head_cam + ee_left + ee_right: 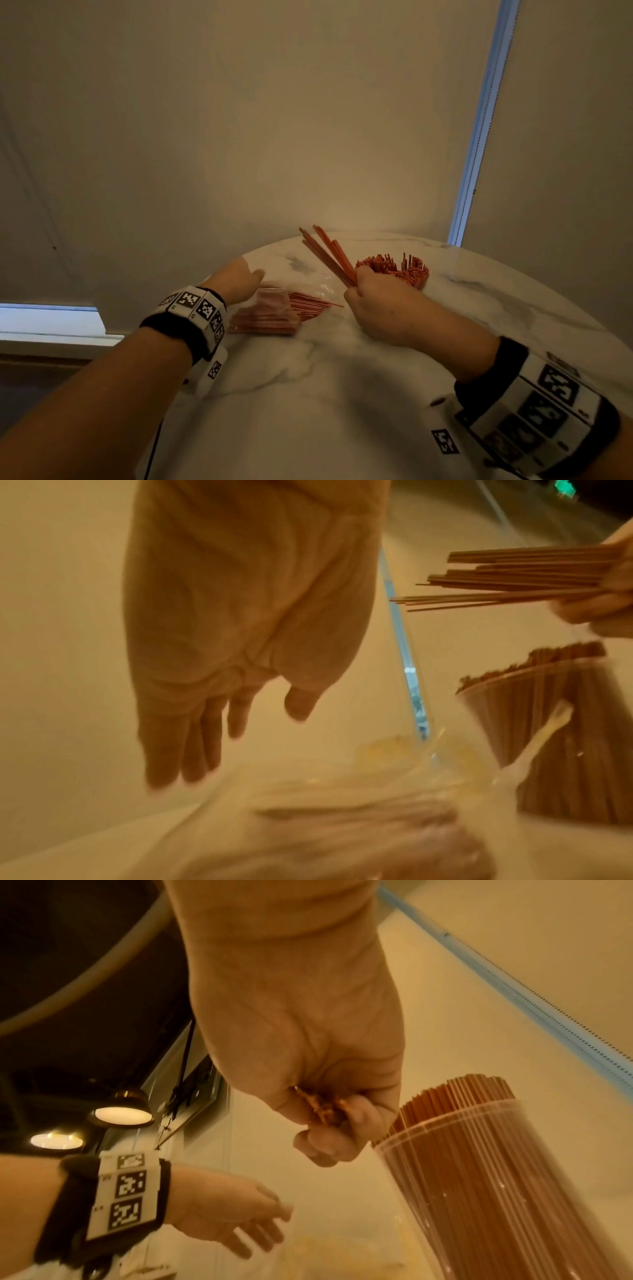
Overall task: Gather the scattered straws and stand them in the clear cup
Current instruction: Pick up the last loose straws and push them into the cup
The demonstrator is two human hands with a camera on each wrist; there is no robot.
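Head view shows your right hand (373,308) clenched around a small bunch of thin orange straws (329,255), just beside the clear plastic cup (416,279), already packed with upright straws. Your left hand (239,279) hovers, fingers relaxed, over the clear plastic bag of loose straws (270,313). Next, I judge, tip the bunch upright and find a gap.

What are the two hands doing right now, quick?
Left hand: open, fingers straight, holding nothing, above the plastic bag of straws.
Right hand: closed around a bundle of straws, beside the clear cup.
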